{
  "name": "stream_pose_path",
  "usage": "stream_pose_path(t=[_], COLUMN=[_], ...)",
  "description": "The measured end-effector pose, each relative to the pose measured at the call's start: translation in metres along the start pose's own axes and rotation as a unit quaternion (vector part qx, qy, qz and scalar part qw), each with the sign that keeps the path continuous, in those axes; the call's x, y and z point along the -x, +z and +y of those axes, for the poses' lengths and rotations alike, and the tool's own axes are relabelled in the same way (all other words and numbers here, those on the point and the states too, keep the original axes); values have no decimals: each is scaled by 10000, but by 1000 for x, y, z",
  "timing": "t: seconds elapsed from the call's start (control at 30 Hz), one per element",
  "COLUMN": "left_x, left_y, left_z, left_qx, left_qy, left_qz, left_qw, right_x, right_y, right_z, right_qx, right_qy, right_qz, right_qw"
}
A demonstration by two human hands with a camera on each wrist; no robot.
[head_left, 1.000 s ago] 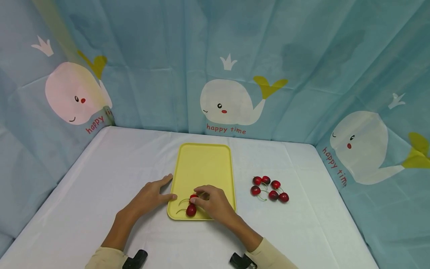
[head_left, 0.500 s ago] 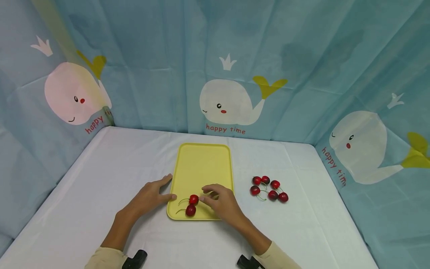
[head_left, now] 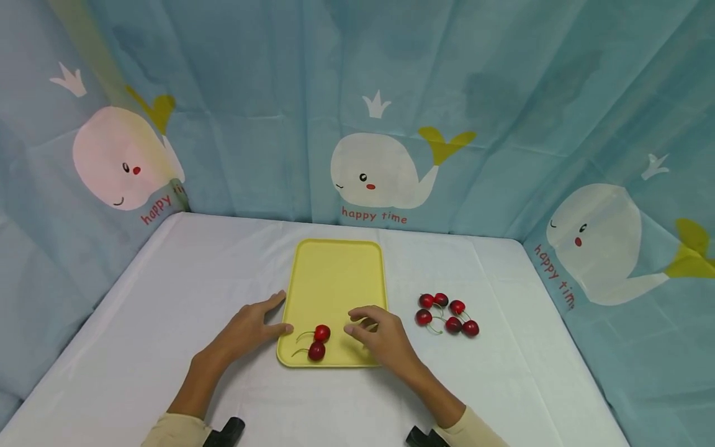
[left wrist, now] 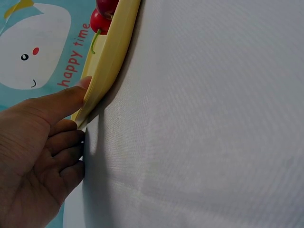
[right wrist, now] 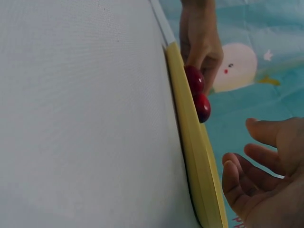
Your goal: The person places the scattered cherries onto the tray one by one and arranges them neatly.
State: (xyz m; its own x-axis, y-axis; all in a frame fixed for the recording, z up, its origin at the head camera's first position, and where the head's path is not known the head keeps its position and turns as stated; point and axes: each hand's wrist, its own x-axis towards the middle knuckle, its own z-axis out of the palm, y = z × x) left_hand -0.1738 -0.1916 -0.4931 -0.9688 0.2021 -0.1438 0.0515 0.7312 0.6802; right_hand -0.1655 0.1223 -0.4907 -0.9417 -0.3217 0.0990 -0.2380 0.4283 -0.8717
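Observation:
Two red cherries, the farther one (head_left: 321, 333) and the nearer one (head_left: 316, 351), lie side by side in the front left part of a yellow tray (head_left: 337, 273), green stems pointing left. My left hand (head_left: 248, 328) holds the tray's left edge; in the left wrist view its thumb (left wrist: 66, 100) lies over the rim and the other fingers curl beside it. Over the tray's right front part hovers my right hand (head_left: 386, 338), fingers loosely bent and nothing between them. In the right wrist view that hand (right wrist: 270, 175) is apart from the cherries.
Several more cherries (head_left: 453, 325) lie loosely grouped on the white tablecloth (head_left: 514, 379), right of the tray. Behind the table and along both sides hangs a blue curtain (head_left: 251, 155) printed with whales.
My right hand has let go of the farther cherry in the tray and drawn away to the right. The left hand stays at the tray's edge.

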Motion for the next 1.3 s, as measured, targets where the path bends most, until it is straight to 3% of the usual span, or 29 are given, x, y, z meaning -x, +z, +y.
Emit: stream_pose_path(t=[0.37, 1.1, 1.3], left_x=[0, 0, -1], left_y=[2, 0, 2], left_z=[0, 1, -1], left_qx=[-60, -45, 4], left_qy=[-23, -5, -23], left_qz=[10, 63, 37], left_qw=[10000, 10000, 10000], right_x=[7, 17, 19], right_y=[-14, -42, -52], right_z=[5, 19, 21], right_qx=[28, 60, 127], right_qy=[224, 288, 491], right_qz=[181, 762, 887], right_qw=[9996, 9967, 9948])
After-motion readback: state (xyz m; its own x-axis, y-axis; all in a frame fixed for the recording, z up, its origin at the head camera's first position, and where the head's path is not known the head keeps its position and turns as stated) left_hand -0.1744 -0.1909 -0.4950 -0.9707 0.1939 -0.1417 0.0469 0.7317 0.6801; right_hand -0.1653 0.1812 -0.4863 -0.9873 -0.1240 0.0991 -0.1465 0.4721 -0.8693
